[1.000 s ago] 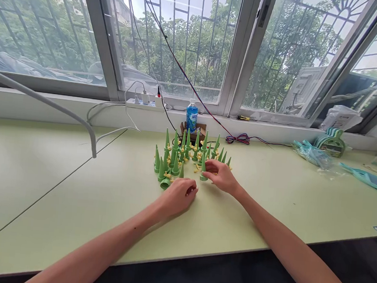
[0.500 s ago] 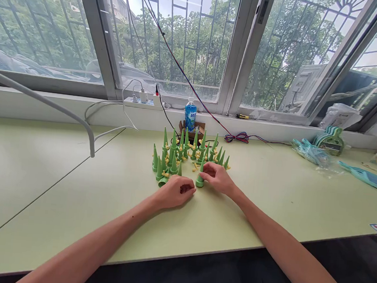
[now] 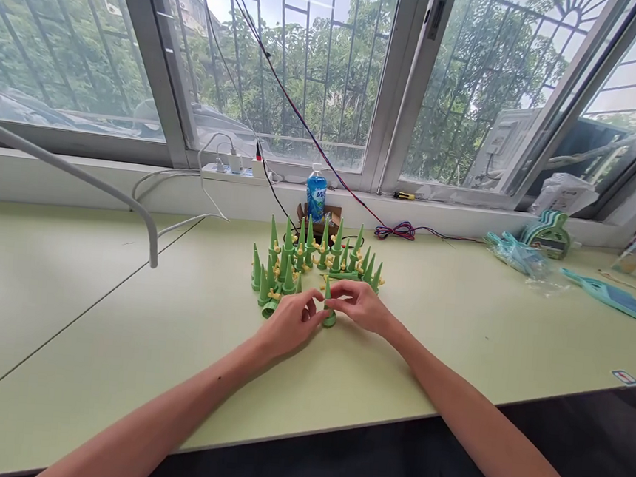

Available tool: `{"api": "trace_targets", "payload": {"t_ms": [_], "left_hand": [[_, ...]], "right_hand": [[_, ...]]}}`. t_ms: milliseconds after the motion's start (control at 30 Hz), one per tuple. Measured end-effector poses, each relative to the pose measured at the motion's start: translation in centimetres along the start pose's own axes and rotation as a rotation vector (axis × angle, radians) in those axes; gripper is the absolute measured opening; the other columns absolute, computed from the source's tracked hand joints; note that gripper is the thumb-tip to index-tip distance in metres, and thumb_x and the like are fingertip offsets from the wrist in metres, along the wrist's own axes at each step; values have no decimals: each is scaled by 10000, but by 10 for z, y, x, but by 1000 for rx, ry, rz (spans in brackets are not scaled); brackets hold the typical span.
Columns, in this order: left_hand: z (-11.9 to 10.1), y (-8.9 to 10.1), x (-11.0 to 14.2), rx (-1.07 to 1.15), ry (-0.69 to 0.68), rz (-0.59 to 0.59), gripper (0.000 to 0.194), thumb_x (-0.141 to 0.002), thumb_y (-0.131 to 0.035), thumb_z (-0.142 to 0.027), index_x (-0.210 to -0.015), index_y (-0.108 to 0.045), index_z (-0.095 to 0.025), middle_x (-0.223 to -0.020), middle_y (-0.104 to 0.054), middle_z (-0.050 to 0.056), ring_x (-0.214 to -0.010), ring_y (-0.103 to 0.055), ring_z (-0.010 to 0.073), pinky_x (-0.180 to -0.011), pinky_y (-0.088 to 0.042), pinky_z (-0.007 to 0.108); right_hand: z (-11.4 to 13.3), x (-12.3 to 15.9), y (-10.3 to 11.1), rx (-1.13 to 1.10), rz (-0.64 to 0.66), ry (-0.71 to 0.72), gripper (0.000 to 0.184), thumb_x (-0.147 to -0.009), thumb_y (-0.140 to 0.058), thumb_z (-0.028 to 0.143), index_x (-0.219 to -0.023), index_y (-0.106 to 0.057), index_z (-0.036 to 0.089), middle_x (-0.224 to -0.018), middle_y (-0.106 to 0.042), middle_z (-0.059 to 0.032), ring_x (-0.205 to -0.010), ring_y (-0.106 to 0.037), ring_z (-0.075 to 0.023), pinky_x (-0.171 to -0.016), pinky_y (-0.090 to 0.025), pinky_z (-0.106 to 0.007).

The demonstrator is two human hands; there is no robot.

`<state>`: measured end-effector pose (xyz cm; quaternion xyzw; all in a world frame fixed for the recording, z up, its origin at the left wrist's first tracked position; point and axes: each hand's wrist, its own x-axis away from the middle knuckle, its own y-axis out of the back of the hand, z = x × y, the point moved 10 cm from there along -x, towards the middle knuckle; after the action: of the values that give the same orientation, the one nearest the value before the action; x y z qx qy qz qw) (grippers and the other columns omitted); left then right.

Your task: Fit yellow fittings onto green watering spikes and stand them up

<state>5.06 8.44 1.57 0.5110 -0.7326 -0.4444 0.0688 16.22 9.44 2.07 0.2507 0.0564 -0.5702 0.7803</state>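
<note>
A cluster of green cone-shaped spikes (image 3: 305, 260) with small yellow parts stands upright on the pale green table (image 3: 122, 310). One green cone (image 3: 328, 304) stands in front of the cluster, between my hands. My right hand (image 3: 361, 305) pinches this cone from the right with curled fingers. My left hand (image 3: 288, 321) meets it from the left, fingers curled and fingertips at the cone's side. A green ring-shaped piece (image 3: 269, 308) lies just left of my left hand.
A blue-labelled water bottle (image 3: 315, 194) stands on a small box at the windowsill behind the cluster. Red and black wires (image 3: 402, 232) and white cables (image 3: 189, 183) run along the sill. Teal plastic items (image 3: 603, 292) and bags lie at the right. A grey tube (image 3: 104, 194) arcs over the left.
My right hand pulled one green cone out of the cluster toward me. My left hand moved right and came up against it. The view shifted slightly.
</note>
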Motion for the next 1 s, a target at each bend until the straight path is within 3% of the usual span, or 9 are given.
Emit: {"api": "trace_targets", "payload": {"t_ms": [133,333,500,600,733,867,1000], "left_hand": [[-5,0,0,-26,-51,-1,207,-884,-526,-369,-799,-576,-186,-700,-594,-17,-572,-480,106,-575,-368,238],[-10,-1,1,-79,-65,-13,168,-865,-505,-299,-759,-564,-183,-664,-562,-4,-580,-463,123,-581,-351,256],[-10,1,2,-109,-55,-33,240,-840,-536,-301,-646,-440,-197,-616,-512,-19,-565,-421,124,-569,-327,260],[-6,1,2,-100,-33,-44,285,-843,-560,-351,-649,-414,-201,-619,-499,-26,-571,-419,125,-567,-327,256],[-5,1,3,-90,-26,-55,327,-841,-575,-385,-631,-405,-201,-625,-490,-24,-575,-425,125,-563,-335,252],[-5,4,4,-92,-13,-78,284,-840,-580,-414,-686,-483,-196,-711,-537,-5,-580,-466,125,-581,-379,260],[-9,-1,4,-50,-43,-22,203,-889,-507,-385,-884,-586,-198,-796,-592,17,-595,-520,131,-616,-430,268]], "right_hand": [[4,1,-6,39,35,32,261,-792,-697,397,-880,-710,152,-829,-677,-43,-789,-616,-167,-769,-524,-312],[9,4,-2,16,77,35,234,-830,-654,356,-950,-706,162,-890,-692,-51,-807,-642,-176,-794,-535,-329],[8,5,31,374,-114,43,202,-921,-487,264,-932,-670,181,-758,-656,-36,-615,-588,-147,-621,-487,-288],[3,4,39,662,-112,36,221,-920,-451,194,-822,-648,181,-696,-614,-34,-625,-540,-151,-612,-414,-270],[-13,6,41,887,-53,-101,179,-899,-491,168,-778,-622,173,-744,-619,-73,-709,-566,-184,-637,-384,-273],[-24,9,33,956,39,-180,87,-884,-560,218,-876,-622,158,-846,-633,-109,-811,-589,-220,-669,-385,-285],[-25,8,24,875,84,-163,66,-858,-569,153,-906,-615,154,-882,-642,-99,-811,-583,-197,-686,-394,-276]]}}
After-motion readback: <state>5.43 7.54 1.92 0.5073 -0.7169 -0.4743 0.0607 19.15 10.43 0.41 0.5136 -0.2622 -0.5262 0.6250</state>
